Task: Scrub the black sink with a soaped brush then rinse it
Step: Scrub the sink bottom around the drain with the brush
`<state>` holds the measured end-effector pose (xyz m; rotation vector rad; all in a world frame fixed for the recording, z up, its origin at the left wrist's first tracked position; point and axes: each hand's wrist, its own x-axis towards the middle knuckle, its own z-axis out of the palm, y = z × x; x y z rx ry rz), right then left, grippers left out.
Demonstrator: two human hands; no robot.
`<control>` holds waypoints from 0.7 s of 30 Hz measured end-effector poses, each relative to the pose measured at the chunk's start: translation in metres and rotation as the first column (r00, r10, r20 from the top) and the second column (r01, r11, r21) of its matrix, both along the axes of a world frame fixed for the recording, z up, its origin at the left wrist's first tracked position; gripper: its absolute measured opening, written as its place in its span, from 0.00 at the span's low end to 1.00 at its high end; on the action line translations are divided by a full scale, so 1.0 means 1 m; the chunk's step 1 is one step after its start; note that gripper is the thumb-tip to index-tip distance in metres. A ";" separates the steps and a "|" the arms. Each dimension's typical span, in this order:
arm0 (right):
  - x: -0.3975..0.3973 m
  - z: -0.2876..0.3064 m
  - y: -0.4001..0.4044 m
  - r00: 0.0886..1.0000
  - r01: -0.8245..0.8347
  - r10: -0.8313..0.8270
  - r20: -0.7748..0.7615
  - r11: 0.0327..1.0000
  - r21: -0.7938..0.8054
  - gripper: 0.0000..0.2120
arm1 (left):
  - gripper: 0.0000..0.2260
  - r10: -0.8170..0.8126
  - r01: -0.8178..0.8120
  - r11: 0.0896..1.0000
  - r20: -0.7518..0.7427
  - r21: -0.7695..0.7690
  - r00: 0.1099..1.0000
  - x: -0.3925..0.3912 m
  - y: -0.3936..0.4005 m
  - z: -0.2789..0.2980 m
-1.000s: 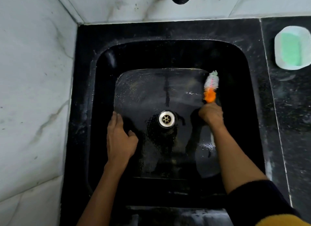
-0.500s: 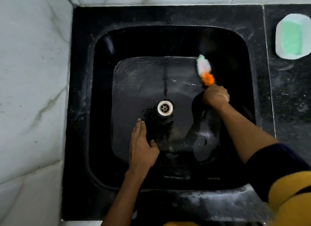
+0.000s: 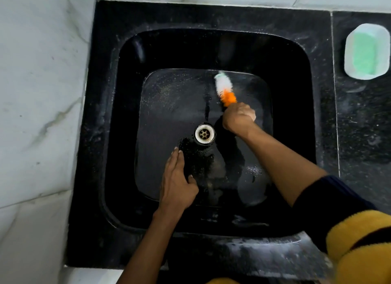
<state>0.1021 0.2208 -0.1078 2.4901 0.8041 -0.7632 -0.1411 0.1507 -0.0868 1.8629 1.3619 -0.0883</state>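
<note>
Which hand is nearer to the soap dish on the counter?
Right. The right hand grips the brush inside the sink, toward the soap dish; the left hand rests flat, farther away.

A glossy black sink holds an orange-and-white bristle brush; far right, green soap in a white dish.

Brush now further left across sink floor

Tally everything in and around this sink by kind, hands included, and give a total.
Hands: 2, left hand flat on the basin floor, right hand gripping the brush
Brush: 1
Black sink: 1
Drain: 1
Soap dish with green soap bar: 1 each
Total: 7
</note>
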 end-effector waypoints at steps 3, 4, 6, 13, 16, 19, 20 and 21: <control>0.007 -0.001 0.000 0.947 -0.309 0.306 0.103 0.951 0.014 0.15 | 0.36 -0.025 0.025 1.000 0.002 0.001 1.000 0.002 -0.002 0.001; 0.014 -0.001 0.005 0.913 -0.393 0.386 0.130 0.919 0.031 0.16 | 0.36 -0.030 0.030 1.000 0.001 0.000 1.000 0.001 -0.002 0.000; 0.031 0.001 0.022 0.879 -0.470 0.457 0.139 0.879 0.078 0.16 | 0.36 -0.030 0.030 1.000 -0.004 -0.003 1.000 -0.001 -0.002 -0.001; 0.079 0.010 0.063 0.851 -0.510 0.502 0.152 0.860 0.014 0.17 | 0.36 -0.027 0.027 1.000 -0.009 -0.005 1.000 -0.002 -0.001 -0.005; 0.100 0.012 0.052 0.912 -0.360 0.368 0.184 0.930 -0.074 0.17 | 0.36 -0.025 0.026 1.000 0.006 -0.012 1.000 -0.001 -0.001 -0.004; 0.108 0.008 0.047 0.919 -0.321 0.333 0.211 0.943 -0.093 0.17 | 0.35 -0.025 0.025 1.000 0.032 -0.011 0.999 0.002 -0.001 -0.003; 0.103 0.007 0.052 0.920 -0.321 0.331 0.208 0.943 -0.081 0.17 | 0.35 -0.022 0.022 1.000 0.040 -0.014 0.999 0.002 -0.002 -0.003; 0.095 0.005 0.060 0.927 -0.320 0.325 0.186 0.946 -0.055 0.17 | 0.35 -0.021 0.022 1.000 0.045 -0.015 0.999 0.003 -0.002 -0.003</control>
